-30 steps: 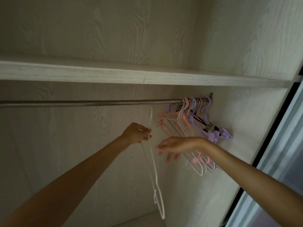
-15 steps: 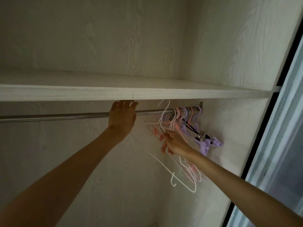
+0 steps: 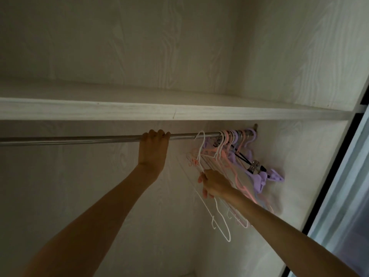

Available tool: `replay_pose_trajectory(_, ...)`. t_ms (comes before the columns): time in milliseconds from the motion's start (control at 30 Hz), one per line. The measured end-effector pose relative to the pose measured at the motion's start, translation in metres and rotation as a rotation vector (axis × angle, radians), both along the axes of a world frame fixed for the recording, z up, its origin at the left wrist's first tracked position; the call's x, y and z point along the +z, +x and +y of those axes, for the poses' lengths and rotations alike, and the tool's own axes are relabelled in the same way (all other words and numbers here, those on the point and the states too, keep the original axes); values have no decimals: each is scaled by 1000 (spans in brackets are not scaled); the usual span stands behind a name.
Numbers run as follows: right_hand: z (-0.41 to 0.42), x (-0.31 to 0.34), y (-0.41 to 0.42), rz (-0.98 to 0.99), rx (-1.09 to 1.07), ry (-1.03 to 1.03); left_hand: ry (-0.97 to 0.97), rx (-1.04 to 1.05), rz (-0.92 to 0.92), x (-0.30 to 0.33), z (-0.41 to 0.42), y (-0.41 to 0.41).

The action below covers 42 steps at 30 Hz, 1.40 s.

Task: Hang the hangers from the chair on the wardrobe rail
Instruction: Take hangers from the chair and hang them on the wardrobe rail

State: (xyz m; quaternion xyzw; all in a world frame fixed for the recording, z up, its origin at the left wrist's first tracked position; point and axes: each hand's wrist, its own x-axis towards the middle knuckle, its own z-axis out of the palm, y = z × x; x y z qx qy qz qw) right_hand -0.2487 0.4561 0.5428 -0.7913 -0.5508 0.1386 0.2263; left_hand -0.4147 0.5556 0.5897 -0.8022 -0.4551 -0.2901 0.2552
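- The white hanger (image 3: 201, 154) is thin, wire-like and surely very light; I judge it stiff enough to keep its shape, but springy and easy to swing. Its hook lies over the wardrobe rail (image 3: 79, 139), just left of the other hangers, and its body slants down to the right.
- The right hand (image 3: 214, 183) has its fingers curled round the lower wire of this hanger, holding it. The grip is partly hidden by the wires, so I cannot tell exactly which bar is pinched.
- The left hand (image 3: 154, 145) grips the rail from below, fingers wrapped over the top, a little to the left of the white hook.
- A good place to hold such a hanger is the neck under the hook or the shoulder bar; the thin coated wire looks smooth and may slip or turn between the fingers.
- The bunch of pink and purple hangers (image 3: 237, 154) is packed at the far right end of the rail, against the side wall (image 3: 299, 156). Their hooks and bars cross one another, so the white one can tangle with them.
- The shelf (image 3: 179, 112) sits close above the rail and leaves little room for lifting a hook over it.
- A dark clip hanger (image 3: 252, 166) with metal clips sticks out in the bunch and could catch a wire.
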Motion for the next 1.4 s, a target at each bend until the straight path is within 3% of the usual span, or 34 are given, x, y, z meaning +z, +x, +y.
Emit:
replay_pose_trajectory(100,1,-7,0,-163,-31,120,25,17,12,0,0,1)
replay_pose_trajectory(200,8,-5,0,-179,-79,199,28,-4,3,-2,2,2)
replay_pose_trajectory(367,24,13,8,-34,-34,-84,0,-21,-15,-1,1,3)
replay_pose_trajectory(467,26,9,14,-34,0,-134,-11,-21,-8,0,0,3)
replay_pose_trajectory(567,22,16,19,-243,-74,166,-15,-8,-11,-1,-1,4)
replay_pose_trajectory(633,23,33,17,-300,-106,492,-14,2,-12,0,-1,4)
replay_pose_trajectory(700,32,51,17,-326,-62,639,-4,2,-11,0,-1,3)
replay_pose_trajectory(867,51,58,27,-578,71,497,2,-1,-16,-2,-3,3)
replay_pose_trajectory(1400,41,62,64,-710,-147,483,-49,-1,42,0,-4,3)
